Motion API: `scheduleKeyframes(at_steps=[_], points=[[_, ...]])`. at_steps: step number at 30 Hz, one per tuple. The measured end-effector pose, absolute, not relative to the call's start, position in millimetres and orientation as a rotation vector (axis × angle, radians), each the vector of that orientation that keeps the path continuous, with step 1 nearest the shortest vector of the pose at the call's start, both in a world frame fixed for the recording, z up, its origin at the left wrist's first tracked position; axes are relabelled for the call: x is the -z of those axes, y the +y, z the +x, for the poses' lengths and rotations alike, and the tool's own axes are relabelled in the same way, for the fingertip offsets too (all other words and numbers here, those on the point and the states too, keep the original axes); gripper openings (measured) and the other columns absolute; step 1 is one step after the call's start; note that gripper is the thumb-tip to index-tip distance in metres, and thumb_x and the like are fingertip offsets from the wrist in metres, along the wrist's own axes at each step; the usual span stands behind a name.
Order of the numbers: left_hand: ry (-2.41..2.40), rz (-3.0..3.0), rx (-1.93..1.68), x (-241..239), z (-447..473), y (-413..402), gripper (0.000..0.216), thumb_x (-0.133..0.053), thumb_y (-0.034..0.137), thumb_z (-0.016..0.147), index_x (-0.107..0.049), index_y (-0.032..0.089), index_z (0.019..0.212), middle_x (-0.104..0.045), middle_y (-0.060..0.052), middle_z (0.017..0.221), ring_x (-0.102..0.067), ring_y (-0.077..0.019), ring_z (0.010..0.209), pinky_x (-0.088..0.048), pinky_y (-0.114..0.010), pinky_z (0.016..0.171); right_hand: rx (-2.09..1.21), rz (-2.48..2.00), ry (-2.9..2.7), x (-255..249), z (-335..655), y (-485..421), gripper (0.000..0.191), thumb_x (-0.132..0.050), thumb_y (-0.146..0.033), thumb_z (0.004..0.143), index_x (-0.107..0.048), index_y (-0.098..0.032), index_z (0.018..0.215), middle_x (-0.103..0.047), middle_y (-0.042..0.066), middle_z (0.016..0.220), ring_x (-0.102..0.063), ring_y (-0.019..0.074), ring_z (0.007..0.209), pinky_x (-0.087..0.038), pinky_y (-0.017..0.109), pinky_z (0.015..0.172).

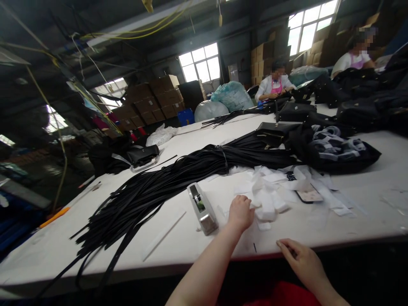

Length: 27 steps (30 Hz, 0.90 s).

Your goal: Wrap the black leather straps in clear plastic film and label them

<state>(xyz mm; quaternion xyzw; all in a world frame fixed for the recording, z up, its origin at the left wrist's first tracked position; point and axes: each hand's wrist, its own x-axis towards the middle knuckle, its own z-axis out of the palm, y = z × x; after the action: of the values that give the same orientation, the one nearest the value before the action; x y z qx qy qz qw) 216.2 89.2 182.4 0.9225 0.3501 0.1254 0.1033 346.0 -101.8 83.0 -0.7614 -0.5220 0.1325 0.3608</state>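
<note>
My left hand is curled at the left edge of a loose pile of thin white sheets and strips. Its fingertips touch the pile, and what they may hold is hidden. At the table's front edge, my right hand has thumb and forefinger pressed together; I cannot make out anything between them. Left of my left hand stands a grey tape dispenser with a green roll centre. On the tabletop between my hands lies a small dark sliver. A phone-like flat object rests partly under the white sheets.
A long bundle of black straps stretches across the white table. Black bags and clear-wrapped coils sit at right. A white strip lies left of the dispenser. Two people work across the table.
</note>
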Motion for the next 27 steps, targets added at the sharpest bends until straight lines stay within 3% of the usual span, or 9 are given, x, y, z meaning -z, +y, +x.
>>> scheduleKeyframes(at_steps=[4,11,18,24,27], points=[[1.055,2.733,-0.275,-169.0,243.2,91.8,0.026,-0.065,0.032,0.082,-0.074,0.011,0.095,-0.068,-0.015,0.106,-0.056,-0.0302,0.108,-0.047,-0.042,0.096,-0.355,-1.926,-1.333,-79.9,346.1,-101.3,0.038,-0.045,-0.053,0.093,-0.072,-0.028,0.084,-0.077,0.003,0.085,-0.071,0.0236,0.077,-0.053,0.030,0.069],[1.090,2.667,-0.301,-162.7,256.4,91.4,0.021,-0.055,0.016,0.089,-0.075,0.013,0.091,-0.071,-0.014,0.098,-0.060,-0.0259,0.102,-0.045,-0.039,0.094,-0.366,-1.855,-1.318,-80.6,348.6,-101.1,0.037,-0.048,-0.054,0.091,-0.073,-0.028,0.082,-0.078,0.003,0.085,-0.073,0.0245,0.079,-0.055,0.030,0.071],[1.209,2.462,-0.574,-178.0,239.9,92.2,0.012,-0.071,0.028,0.082,-0.075,0.017,0.079,-0.072,-0.010,0.089,-0.064,-0.0243,0.093,-0.048,-0.039,0.088,-0.421,-1.812,-1.258,-84.7,351.2,-102.1,0.037,-0.052,-0.057,0.087,-0.075,-0.028,0.080,-0.078,0.003,0.085,-0.073,0.0252,0.079,-0.056,0.028,0.071],[1.176,2.314,-0.866,-207.9,206.9,88.3,0.008,-0.065,0.022,0.086,-0.072,0.018,0.086,-0.074,-0.006,0.097,-0.065,-0.0189,0.096,-0.048,-0.034,0.093,-0.517,-1.779,-1.175,-105.1,342.7,-103.0,0.041,-0.054,-0.059,0.085,-0.076,-0.025,0.078,-0.069,0.001,0.061,-0.067,0.0204,0.060,-0.054,0.023,0.058],[1.110,2.194,-0.999,-235.9,183.1,74.1,0.012,-0.060,0.026,0.089,-0.069,0.018,0.089,-0.073,-0.005,0.092,-0.065,-0.0187,0.090,-0.050,-0.033,0.088,-0.617,-1.684,-1.149,-131.0,329.0,-100.3,0.040,-0.059,-0.059,0.082,-0.077,-0.024,0.082,-0.071,0.002,0.066,-0.069,0.0209,0.065,-0.056,0.022,0.062]])
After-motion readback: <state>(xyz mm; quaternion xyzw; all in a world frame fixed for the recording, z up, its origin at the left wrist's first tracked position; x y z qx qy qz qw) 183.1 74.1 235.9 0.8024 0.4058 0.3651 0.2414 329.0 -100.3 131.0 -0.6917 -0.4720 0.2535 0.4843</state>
